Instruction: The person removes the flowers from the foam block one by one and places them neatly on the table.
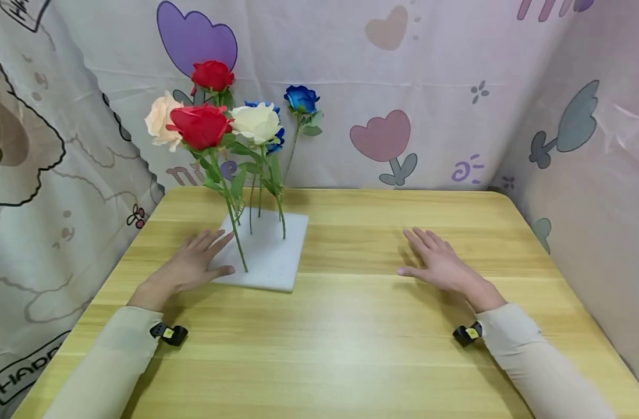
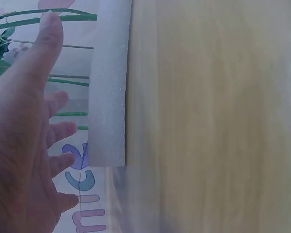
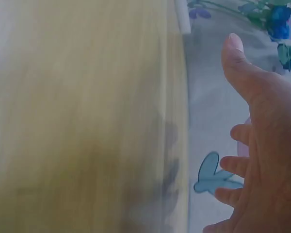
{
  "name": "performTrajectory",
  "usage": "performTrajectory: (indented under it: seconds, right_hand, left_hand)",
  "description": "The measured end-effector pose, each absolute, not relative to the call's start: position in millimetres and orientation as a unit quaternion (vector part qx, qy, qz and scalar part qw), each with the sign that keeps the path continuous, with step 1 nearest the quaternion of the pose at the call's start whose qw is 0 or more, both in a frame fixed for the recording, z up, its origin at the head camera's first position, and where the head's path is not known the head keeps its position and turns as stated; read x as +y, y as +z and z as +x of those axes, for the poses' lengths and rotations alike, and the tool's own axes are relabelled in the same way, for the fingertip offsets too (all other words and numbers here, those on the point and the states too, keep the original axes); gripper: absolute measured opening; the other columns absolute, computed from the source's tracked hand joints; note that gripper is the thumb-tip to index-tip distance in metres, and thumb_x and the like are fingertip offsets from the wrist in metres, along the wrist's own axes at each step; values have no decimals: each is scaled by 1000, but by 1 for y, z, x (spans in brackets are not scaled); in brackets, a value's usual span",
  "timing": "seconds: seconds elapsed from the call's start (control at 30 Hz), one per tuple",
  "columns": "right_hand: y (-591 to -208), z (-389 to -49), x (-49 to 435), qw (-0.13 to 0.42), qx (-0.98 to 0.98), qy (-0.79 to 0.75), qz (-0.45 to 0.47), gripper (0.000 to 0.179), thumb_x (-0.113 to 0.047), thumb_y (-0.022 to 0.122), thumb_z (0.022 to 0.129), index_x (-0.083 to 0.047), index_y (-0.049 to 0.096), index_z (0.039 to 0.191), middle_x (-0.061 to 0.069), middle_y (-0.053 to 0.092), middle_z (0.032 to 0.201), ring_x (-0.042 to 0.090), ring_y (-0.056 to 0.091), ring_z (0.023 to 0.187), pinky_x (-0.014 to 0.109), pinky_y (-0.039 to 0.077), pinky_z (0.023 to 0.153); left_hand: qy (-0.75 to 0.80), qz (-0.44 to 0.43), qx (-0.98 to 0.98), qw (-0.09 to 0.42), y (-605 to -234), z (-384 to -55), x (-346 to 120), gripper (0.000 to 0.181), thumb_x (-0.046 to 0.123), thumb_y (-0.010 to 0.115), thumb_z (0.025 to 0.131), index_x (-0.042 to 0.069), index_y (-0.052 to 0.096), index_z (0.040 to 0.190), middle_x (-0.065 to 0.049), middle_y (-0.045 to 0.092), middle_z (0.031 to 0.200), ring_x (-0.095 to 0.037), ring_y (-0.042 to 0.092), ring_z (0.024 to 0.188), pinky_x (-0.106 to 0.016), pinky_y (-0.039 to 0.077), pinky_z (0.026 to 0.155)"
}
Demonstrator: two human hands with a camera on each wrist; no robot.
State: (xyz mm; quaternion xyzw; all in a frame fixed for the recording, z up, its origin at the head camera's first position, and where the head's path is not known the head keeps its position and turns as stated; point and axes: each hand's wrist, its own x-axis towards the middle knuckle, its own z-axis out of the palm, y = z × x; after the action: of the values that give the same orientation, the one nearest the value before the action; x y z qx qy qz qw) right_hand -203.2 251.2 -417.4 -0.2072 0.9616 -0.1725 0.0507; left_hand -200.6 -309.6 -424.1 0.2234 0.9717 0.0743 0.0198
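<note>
A white foam board [image 1: 274, 270] lies flat on the table, left of the middle, with several artificial roses standing upright in it. They include a front red rose [image 1: 201, 127] on a leaning stem, a rear red rose [image 1: 212, 75], a peach rose [image 1: 164, 121], a white rose [image 1: 256, 123] and a blue rose [image 1: 301, 99]; more blue petals show behind the white one. My left hand [image 1: 196, 262] is spread at the board's left side, close to the front stem, holding nothing. My right hand [image 1: 440, 262], fingers extended and empty, hovers above the wood on the right.
The wooden table [image 1: 351, 343] has rounded far corners. A patterned cloth [image 1: 445, 70] hangs behind it and along both sides. Small black cameras sit at both wrists, one on the left sleeve [image 1: 112, 343] and one on the right sleeve [image 1: 529, 343].
</note>
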Motion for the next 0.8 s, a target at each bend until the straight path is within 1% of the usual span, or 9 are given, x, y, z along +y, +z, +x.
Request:
performTrajectory:
  seconds: [0.17, 0.4, 0.57, 0.73, 0.8]
  right_hand:
    - [-419, -202, 231, 32, 950, -193, -245, 101, -70, 58, 84, -15, 16, 158, 22, 17, 159, 48, 14, 142, 63, 11, 115]
    - [-422, -200, 198, 14, 933, -204, -298, 99, -68, 59, 85, -15, 18, 158, 20, 23, 157, 44, 20, 142, 59, 15, 116]
    - [-423, -199, 175, 27, 923, -215, -319, 97, -69, 57, 86, -15, 19, 158, 19, 24, 157, 41, 21, 143, 56, 19, 116]
    - [-421, -201, 154, 33, 915, -226, -333, 96, -69, 56, 86, -18, 18, 158, 17, 24, 158, 38, 21, 144, 54, 21, 116]
    - [-421, -202, 145, 37, 911, -229, -342, 96, -69, 56, 86, -18, 18, 158, 17, 24, 158, 37, 20, 144, 54, 22, 116]
  left_hand:
    - [77, 227, 970, 27, -424, -198, -314, 83, 60, 52, 94, 12, 24, 156, -22, 24, 157, -50, 16, 141, -69, 11, 111]
    - [105, 230, 967, 36, -425, -194, -320, 83, 57, 56, 94, 12, 25, 156, -23, 24, 157, -51, 17, 141, -66, 13, 112]
    - [127, 226, 965, 42, -427, -192, -326, 84, 56, 59, 92, 11, 26, 155, -23, 24, 156, -51, 17, 140, -66, 16, 112]
    - [137, 231, 963, 33, -426, -195, -328, 84, 56, 60, 92, 13, 27, 156, -21, 24, 156, -49, 19, 140, -66, 19, 111]
    - [141, 234, 961, 32, -426, -196, -329, 84, 56, 61, 91, 13, 27, 155, -20, 25, 156, -48, 20, 140, -65, 20, 111]
